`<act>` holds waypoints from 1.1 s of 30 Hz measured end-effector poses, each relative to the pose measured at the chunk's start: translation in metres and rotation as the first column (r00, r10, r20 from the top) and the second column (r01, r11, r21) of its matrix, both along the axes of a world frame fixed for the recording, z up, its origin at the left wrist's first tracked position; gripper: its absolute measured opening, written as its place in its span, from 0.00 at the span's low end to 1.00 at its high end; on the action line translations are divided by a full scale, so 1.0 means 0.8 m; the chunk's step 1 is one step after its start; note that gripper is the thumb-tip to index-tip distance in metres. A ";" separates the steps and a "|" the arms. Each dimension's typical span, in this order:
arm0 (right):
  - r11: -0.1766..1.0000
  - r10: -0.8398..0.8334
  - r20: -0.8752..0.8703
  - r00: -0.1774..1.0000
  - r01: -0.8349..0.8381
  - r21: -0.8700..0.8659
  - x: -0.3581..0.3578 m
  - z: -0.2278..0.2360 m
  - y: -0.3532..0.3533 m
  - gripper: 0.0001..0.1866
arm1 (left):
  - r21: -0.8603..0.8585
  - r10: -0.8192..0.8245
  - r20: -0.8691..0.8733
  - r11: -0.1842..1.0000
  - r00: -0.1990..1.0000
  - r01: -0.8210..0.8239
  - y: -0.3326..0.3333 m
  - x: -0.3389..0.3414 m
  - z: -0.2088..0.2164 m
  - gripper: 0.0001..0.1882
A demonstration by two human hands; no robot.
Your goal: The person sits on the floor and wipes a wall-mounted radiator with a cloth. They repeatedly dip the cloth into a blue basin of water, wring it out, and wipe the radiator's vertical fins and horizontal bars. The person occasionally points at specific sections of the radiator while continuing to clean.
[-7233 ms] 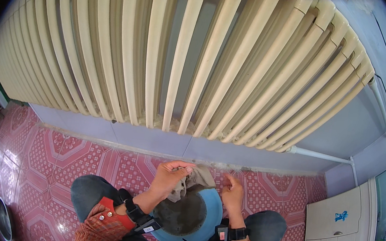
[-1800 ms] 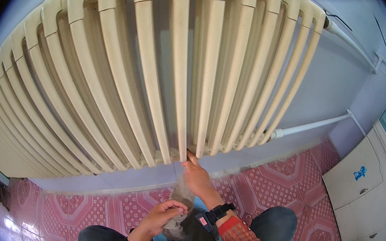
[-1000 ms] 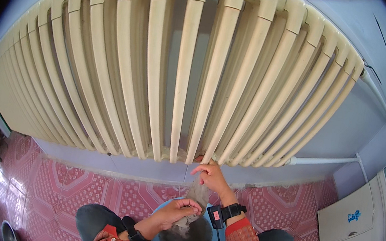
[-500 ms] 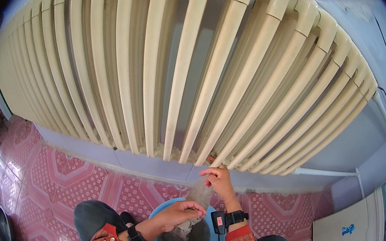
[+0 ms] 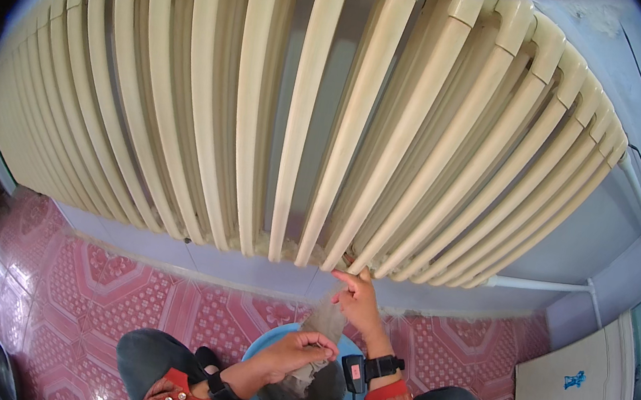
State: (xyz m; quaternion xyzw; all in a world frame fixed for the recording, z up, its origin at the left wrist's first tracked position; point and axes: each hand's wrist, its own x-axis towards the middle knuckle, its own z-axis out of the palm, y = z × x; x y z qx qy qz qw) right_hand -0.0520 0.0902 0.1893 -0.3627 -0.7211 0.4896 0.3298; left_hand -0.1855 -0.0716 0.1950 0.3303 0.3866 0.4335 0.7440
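My left hand is closed in a pinch on a thin grey-beige cloth, above a blue basin holding dark, murky water. One end of the cloth hangs below the hand into the basin; the rest stretches up toward the radiator's underside, beside my right hand. My right hand is at the bottom end of a column of the cream radiator, fingers apart, with the index finger pointing left against it. Part of its fingers is hidden by the column. Both wrists wear black straps with small boxes.
Pink patterned tiles cover the floor below the wall. A white pipe runs right from the radiator. A pale cabinet with a blue sticker stands at right. A metal bowl lies at lower left. My knees flank the basin.
My right hand's index finger has moved from behind the radiator column to its front, pointing left. My left hand keeps its pinch on the cloth. The view has shifted slightly.
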 end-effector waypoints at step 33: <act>0.882 -0.214 0.139 0.967 0.130 0.453 0.015 -0.015 -0.026 0.24 | 0.020 0.059 0.023 0.998 0.998 -0.059 0.009 0.004 0.005 0.08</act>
